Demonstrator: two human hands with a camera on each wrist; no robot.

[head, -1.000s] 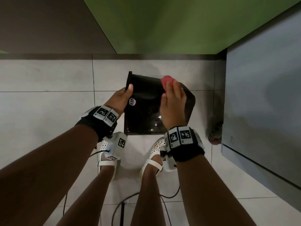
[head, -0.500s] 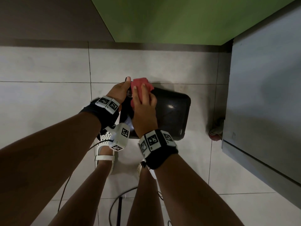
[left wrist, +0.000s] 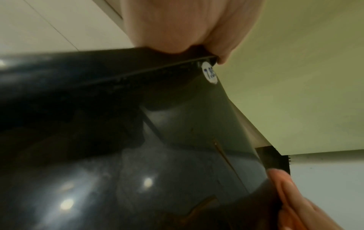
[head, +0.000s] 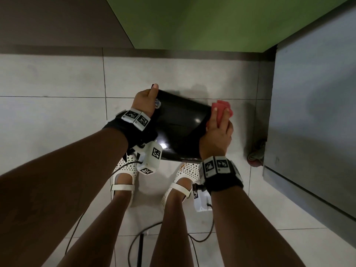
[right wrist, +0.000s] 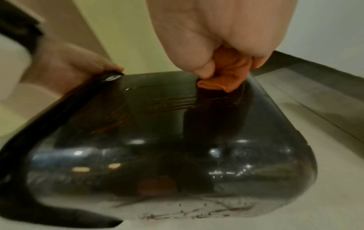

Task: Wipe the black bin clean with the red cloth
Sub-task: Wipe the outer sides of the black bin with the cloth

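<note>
The glossy black bin (head: 179,128) lies tipped on its side over the tiled floor, rim to the left, base to the right. My left hand (head: 145,101) grips the rim beside a round white sticker (left wrist: 209,74), thumb on the outer wall. My right hand (head: 218,128) holds the folded red cloth (head: 221,110) against the bin's right end near the base. From the right wrist, the red cloth (right wrist: 224,79) presses on the dark wall (right wrist: 157,140), with wet streaks trailing left of it. The left wrist view fills with the bin wall (left wrist: 118,155).
A grey cabinet (head: 316,122) stands close on the right, with a small reddish object (head: 255,156) at its foot. A green wall (head: 202,22) rises behind. My feet in white shoes (head: 125,176) stand just under the bin, with cables (head: 138,237) on the floor.
My right hand has swept the red cloth from the rim end, beside the left hand, across the wall to the bin's right end. The left hand keeps its hold on the rim.
</note>
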